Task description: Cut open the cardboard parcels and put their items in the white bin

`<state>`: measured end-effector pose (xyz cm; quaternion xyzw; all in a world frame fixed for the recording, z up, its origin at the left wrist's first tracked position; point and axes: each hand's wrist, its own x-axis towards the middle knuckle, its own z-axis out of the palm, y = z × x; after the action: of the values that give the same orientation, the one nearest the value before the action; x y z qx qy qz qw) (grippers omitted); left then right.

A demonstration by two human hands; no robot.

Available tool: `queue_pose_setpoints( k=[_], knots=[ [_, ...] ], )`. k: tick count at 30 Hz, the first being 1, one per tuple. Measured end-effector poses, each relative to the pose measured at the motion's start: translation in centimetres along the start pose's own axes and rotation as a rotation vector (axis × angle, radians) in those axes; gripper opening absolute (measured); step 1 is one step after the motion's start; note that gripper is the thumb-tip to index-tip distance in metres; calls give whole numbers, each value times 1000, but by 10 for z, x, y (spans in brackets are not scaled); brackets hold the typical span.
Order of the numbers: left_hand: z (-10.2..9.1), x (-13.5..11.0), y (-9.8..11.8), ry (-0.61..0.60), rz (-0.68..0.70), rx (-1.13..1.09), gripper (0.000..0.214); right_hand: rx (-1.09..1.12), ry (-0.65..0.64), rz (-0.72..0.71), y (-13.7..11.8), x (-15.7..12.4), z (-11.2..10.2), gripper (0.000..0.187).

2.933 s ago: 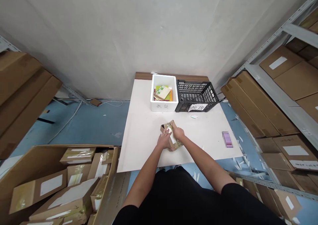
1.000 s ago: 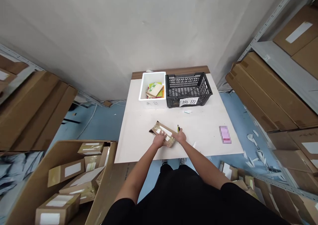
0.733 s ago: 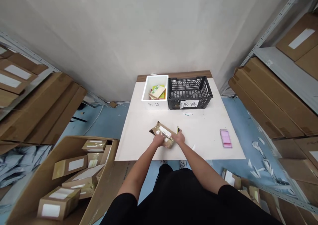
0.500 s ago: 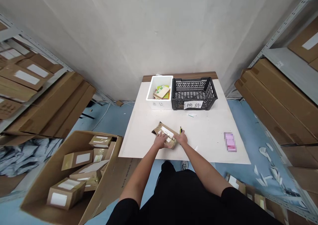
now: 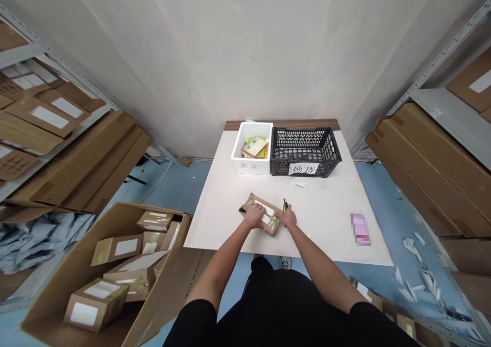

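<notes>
On the white-covered table (image 5: pixel 215 209) lies a small cardboard box (image 5: pixel 273 223) with white labels and shiny tape. Its left end looks partly open, with a dark gap and loose tape. My left hand (image 5: pixel 253 216) grips the box from above, over its labels. Closed around a yellow-and-black utility knife (image 5: pixel 285 204), my right hand (image 5: pixel 288 217) is at the box's right end. The knife's handle points up out of the fist; its blade is hidden.
Behind the box stand a white bin (image 5: pixel 251 167) with packets inside and a black plastic crate (image 5: pixel 307 153). A pink blurred item (image 5: pixel 360 229) lies at the table's right. A big carton (image 5: pixel 180 265) of parcels sits at left. Shelves (image 5: pixel 456 117) flank both sides.
The view has tilted slightly, shifting the table down and right. The box has turned a little under my left hand, and its left end shows differently. My right hand still holds the knife.
</notes>
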<state>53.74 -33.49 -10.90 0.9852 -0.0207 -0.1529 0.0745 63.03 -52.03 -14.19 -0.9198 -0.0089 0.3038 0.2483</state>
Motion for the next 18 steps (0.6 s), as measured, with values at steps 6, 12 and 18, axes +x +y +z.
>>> queue_pose_setpoints(
  k=[6, 12, 18],
  knots=[
    [22, -27, 21, 191, -79, -30, 69, -11, -11, 16, 4, 6, 0, 68],
    [34, -41, 38, 221, -223, -97, 59, -29, -34, -2, -3, 9, 0, 69],
    [39, -51, 36, 207, -254, -129, 80, -81, 39, -105, -9, -5, -12, 62]
  ],
)
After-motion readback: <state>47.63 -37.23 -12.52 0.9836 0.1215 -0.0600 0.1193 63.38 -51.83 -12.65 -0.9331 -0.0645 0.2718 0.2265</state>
